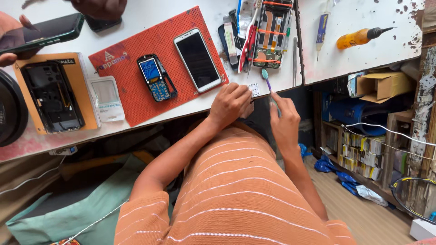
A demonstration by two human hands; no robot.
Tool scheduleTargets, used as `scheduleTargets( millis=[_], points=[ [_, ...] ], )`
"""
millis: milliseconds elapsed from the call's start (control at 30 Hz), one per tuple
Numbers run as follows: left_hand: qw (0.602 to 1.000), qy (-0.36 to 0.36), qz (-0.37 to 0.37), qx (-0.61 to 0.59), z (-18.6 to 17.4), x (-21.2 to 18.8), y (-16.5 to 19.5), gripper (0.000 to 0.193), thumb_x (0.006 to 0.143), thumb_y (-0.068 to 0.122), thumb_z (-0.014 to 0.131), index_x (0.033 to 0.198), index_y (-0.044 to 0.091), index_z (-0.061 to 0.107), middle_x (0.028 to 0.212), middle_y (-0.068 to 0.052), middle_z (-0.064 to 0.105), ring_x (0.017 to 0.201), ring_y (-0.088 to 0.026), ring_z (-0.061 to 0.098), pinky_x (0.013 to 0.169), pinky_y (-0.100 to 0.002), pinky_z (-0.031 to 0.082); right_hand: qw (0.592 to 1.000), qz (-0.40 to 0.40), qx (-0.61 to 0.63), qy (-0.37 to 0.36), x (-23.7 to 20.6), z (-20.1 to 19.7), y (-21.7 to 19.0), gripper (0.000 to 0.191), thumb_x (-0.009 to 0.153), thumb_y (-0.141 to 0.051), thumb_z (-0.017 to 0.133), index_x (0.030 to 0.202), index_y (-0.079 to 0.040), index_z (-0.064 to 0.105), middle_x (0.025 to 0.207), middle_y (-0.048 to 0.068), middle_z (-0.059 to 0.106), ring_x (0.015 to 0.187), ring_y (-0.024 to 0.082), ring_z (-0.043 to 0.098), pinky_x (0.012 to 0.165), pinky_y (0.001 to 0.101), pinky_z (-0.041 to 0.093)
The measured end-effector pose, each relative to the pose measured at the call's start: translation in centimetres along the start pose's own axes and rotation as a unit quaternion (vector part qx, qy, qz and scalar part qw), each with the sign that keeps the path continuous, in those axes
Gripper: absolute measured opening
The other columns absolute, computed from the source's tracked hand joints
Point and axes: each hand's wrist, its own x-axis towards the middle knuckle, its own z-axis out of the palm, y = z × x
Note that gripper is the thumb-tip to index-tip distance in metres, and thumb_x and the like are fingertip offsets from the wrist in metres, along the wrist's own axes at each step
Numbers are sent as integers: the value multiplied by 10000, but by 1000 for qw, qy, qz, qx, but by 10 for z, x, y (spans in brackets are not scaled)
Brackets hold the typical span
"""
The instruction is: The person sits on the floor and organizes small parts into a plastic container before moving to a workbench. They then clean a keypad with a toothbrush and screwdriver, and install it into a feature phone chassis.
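At the far left another person's hand (9, 38) holds a dark green-edged smartphone (43, 32) over the white table (150, 9). Below it a gutted black phone frame (52, 96) lies on an orange card. Further right, a red perforated work mat (136, 90) carries a small blue keypad phone (154, 77) and a white smartphone with a dark screen (197, 59).

At the table's near edge the left hand (230, 104) is curled, its fingers pressed down on a small white chip card (255, 89). Just beside it the right hand (284, 120) pinches a slim teal-headed brush with a purple stem (267, 80), head resting at the card.

Behind them sits an opened phone board in an orange-strapped holder (272, 31); an orange-handled screwdriver (359, 37) lies well apart to the right.
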Motion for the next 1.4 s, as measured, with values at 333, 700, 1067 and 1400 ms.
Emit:
scheduleTargets(
  millis=[333, 700, 1067, 1400],
  points=[
    [1000, 14, 0, -8, -2, 2, 0, 235, 862, 168, 763, 1061, 59, 703, 1051, -27, 632, 985, -207, 572, 864, -362, 469, 1000, 12, 7, -9, 1, -3, -3, 347, 955, 10, 682, 1292, -67, 699, 1003, 172, 666, 866, 349, 669, 778, 433, 535],
    [999, 34, -9, -10, -6, 6, 3, 218, 893, 150, 754, 1076, 40, 713, 1067, -22, 636, 975, -202, 563, 867, -350, 469, 1000, 13, 22, -17, 1, -5, -15, 326, 939, -7, 690, 1257, -76, 711, 1003, 163, 684, 866, 318, 692, 770, 409, 545],
    [1000, 5, -19, -18, -8, 5, 5, 224, 860, 163, 750, 1051, 53, 713, 1035, -37, 627, 977, -218, 576, 850, -365, 469, 998, 49, 32, -12, 4, -6, -20, 321, 966, 17, 673, 1278, -49, 702, 1048, 182, 688, 914, 341, 682, 807, 418, 535],
    [999, 43, -10, -31, -10, 6, 5, 214, 872, 161, 741, 1057, 59, 701, 1045, -39, 620, 993, -223, 569, 887, -372, 476, 997, 69, 29, -19, 5, -9, -18, 321, 955, -17, 672, 1272, -44, 708, 1029, 190, 687, 905, 337, 684, 818, 413, 537]
  ],
)
